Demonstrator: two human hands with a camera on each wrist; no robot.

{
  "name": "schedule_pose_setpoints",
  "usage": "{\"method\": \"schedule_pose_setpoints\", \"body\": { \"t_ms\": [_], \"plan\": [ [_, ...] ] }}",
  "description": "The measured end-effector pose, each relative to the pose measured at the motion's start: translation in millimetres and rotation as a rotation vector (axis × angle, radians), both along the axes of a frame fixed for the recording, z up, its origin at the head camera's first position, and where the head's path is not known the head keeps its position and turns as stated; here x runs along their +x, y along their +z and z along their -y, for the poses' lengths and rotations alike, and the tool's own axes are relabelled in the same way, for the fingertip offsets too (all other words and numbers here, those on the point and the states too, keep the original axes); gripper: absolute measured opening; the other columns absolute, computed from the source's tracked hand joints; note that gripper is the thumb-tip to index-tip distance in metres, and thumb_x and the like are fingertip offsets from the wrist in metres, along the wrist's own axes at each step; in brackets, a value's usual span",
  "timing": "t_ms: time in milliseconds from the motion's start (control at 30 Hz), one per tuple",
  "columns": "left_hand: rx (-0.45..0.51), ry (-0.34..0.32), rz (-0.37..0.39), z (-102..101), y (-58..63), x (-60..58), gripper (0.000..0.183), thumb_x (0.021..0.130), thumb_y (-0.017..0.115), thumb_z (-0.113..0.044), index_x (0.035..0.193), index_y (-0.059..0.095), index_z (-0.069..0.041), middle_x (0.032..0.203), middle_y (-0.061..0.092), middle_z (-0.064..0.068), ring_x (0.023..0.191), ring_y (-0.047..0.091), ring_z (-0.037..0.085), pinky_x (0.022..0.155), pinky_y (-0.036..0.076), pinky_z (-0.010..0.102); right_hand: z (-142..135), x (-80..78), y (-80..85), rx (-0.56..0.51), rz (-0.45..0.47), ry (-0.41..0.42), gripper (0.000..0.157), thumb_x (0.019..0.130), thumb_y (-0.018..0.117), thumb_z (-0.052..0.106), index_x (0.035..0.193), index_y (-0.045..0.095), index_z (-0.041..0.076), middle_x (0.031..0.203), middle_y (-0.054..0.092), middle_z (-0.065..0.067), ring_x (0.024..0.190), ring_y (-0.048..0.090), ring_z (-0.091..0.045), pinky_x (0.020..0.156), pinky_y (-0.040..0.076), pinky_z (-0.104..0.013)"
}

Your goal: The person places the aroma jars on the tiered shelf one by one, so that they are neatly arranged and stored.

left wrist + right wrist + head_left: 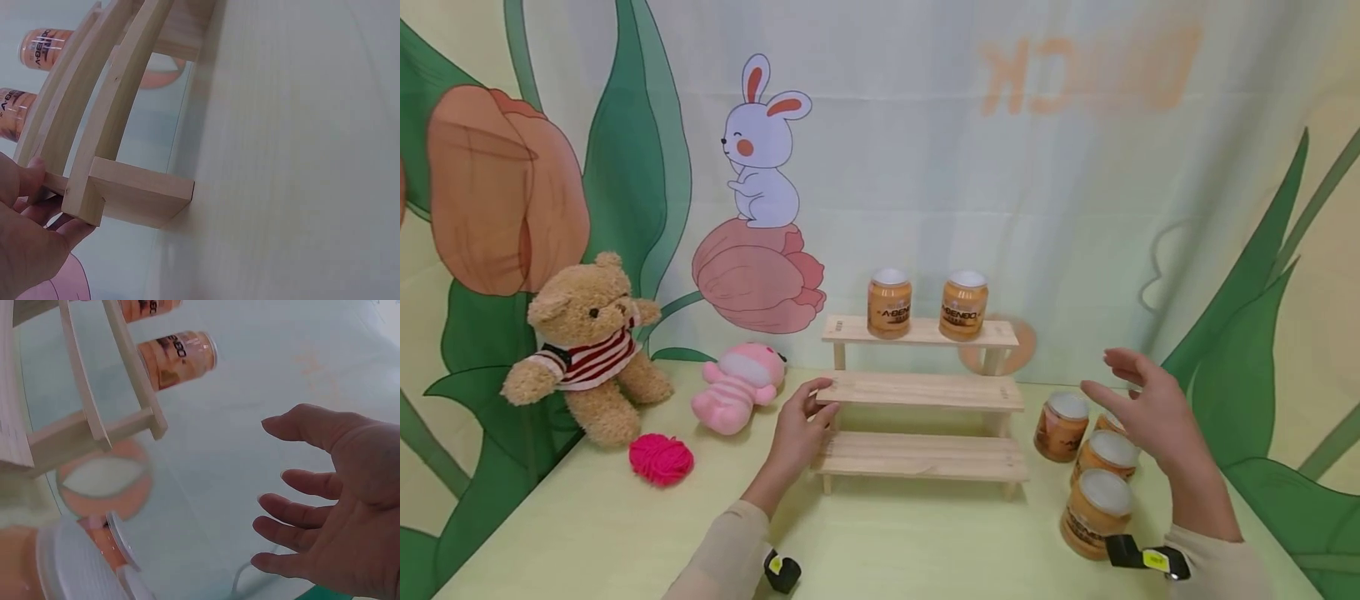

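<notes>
A three-tier wooden display shelf (917,387) stands on the table. My left hand (805,427) grips its left end at the middle tier; in the left wrist view thumb and fingers (78,230) are around the tier ends. Two orange jars with white lids, a left jar (889,305) and a right jar (963,307), stand upright on the top tier. My right hand (1150,412) is raised over several more jars (1096,512) right of the shelf, its fingers spread and holding nothing. In the right wrist view, this hand (331,506) is apart from every jar.
Left of the shelf lie a pink plush toy (737,388) and a ball of bright pink yarn (661,459). A teddy bear (597,350) in a striped shirt sits at the far left. Behind the table hangs a printed backdrop (910,167) with a rabbit and tulips.
</notes>
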State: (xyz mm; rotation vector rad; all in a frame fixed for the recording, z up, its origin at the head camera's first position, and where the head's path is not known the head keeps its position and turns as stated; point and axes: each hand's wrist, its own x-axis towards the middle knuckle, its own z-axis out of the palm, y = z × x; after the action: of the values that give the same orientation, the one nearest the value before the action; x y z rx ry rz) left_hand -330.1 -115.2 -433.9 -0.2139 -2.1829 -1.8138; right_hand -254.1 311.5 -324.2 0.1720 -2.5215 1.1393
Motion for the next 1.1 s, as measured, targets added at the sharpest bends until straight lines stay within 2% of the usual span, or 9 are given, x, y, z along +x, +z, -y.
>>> {"method": "schedule_pose_setpoints", "body": {
  "t_ms": [167, 367, 500, 633, 833, 1100],
  "plan": [
    [-0.008, -0.009, -0.007, 2, 1.9, 0.1, 0.038, 0.096, 0.065, 0.000, 0.133, 0.058, -0.005, 0.107, 0.070, 0.025, 0.097, 0.065, 0.027, 0.065, 0.049, 0.023, -31, -5.9, -12.2, -0.020, 0.044, -0.066, 0.077, 0.098, 0.064, 0.039, 0.149, 0.033, -0.008, 0.145, 0.041, -0.032, 0.131, 0.036, -0.048, 0.098, 0.035, -0.060],
    [-0.018, 0.007, -0.013, 5, 0.1, -0.9, 0.037, 0.096, 0.066, -0.002, 0.132, 0.059, -0.005, 0.104, 0.072, 0.019, 0.097, 0.065, 0.025, 0.067, 0.050, 0.022, -56, -17.6, -33.7, -0.012, 0.125, -0.087, 0.081, 0.097, 0.064, 0.040, 0.148, 0.029, -0.012, 0.145, 0.036, -0.038, 0.132, 0.031, -0.056, 0.098, 0.033, -0.067],
    [-0.010, 0.000, -0.011, 6, -0.3, -1.3, 0.037, 0.096, 0.065, -0.002, 0.132, 0.059, -0.006, 0.103, 0.072, 0.017, 0.094, 0.065, 0.023, 0.063, 0.049, 0.022, -67, -25.6, -50.1, -0.013, 0.190, -0.095, 0.085, 0.097, 0.063, 0.044, 0.148, 0.027, -0.014, 0.145, 0.034, -0.039, 0.132, 0.030, -0.057, 0.098, 0.034, -0.067],
    [-0.004, -0.009, 0.000, 6, 0.1, -1.1, 0.038, 0.096, 0.065, -0.002, 0.133, 0.058, -0.007, 0.106, 0.071, 0.020, 0.094, 0.065, 0.024, 0.063, 0.050, 0.022, -71, -33.3, -63.8, -0.044, 0.249, -0.075, 0.089, 0.097, 0.063, 0.046, 0.149, 0.024, -0.014, 0.147, 0.031, -0.039, 0.133, 0.030, -0.056, 0.099, 0.035, -0.065],
    [0.000, -0.015, -0.004, 5, 0.2, -1.1, 0.038, 0.096, 0.065, -0.002, 0.133, 0.057, -0.005, 0.111, 0.070, 0.024, 0.100, 0.065, 0.026, 0.073, 0.052, 0.028, -68, -38.8, -73.6, -0.056, 0.280, -0.061, 0.089, 0.097, 0.062, 0.047, 0.149, 0.023, -0.014, 0.147, 0.029, -0.041, 0.130, 0.035, -0.054, 0.096, 0.040, -0.064],
    [0.005, -0.017, 0.001, 4, -0.4, -0.3, 0.037, 0.096, 0.065, -0.002, 0.132, 0.058, -0.006, 0.108, 0.070, 0.024, 0.096, 0.065, 0.027, 0.064, 0.047, 0.021, -69, -43.9, -80.7, -0.027, 0.304, -0.082, 0.087, 0.097, 0.061, 0.045, 0.147, 0.024, -0.017, 0.145, 0.028, -0.043, 0.127, 0.036, -0.055, 0.096, 0.039, -0.066]
  ]
}}
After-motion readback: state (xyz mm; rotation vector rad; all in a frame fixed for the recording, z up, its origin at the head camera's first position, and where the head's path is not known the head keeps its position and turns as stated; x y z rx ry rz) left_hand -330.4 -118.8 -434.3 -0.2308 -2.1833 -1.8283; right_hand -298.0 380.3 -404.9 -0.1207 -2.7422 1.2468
